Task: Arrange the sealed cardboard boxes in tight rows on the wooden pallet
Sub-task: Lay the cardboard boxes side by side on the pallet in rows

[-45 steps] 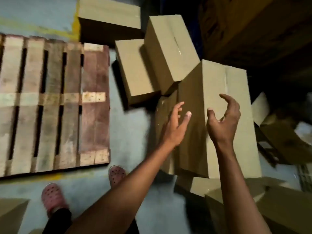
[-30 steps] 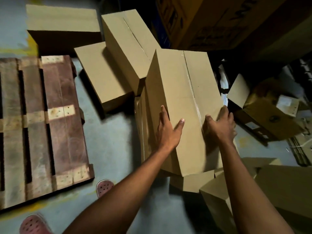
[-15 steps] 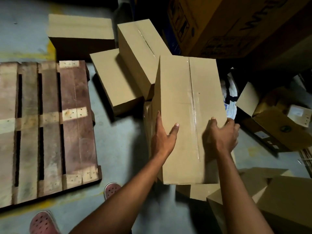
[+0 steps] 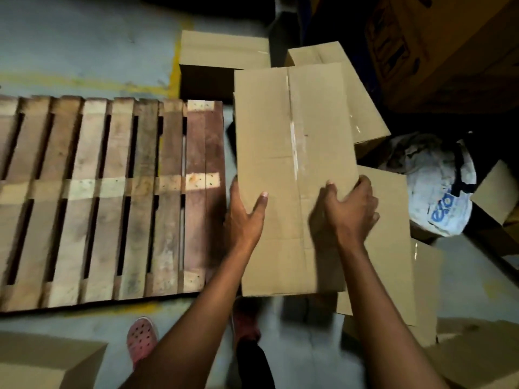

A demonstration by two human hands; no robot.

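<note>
One pallet (image 4: 112, 197) lies on the floor (image 4: 84, 46), left of the left hand's fingers (image 4: 259, 202), its slats bare. Seven plain boxes show, besides one big printed carton (image 4: 449, 51) far beyond the fingers. The held box (image 4: 289, 169), taped along its top seam, hangs just right of the pallet's edge. The left hand (image 4: 244, 220) grips its left side, thumb lying on top, the other fingers hidden behind the edge. The right hand (image 4: 349, 211) clamps its right edge, fingers curled over it. Two boxes (image 4: 222, 60) (image 4: 362, 108) lie beyond the fingers, three (image 4: 393, 248) (image 4: 427, 290) (image 4: 483, 357) right of and below the right hand, one (image 4: 42, 363) at bottom left. One white bag (image 4: 441, 192) sits right of the fingers. Two pink clogs (image 4: 141, 338) (image 4: 244, 318) stand beneath the forearms.
</note>
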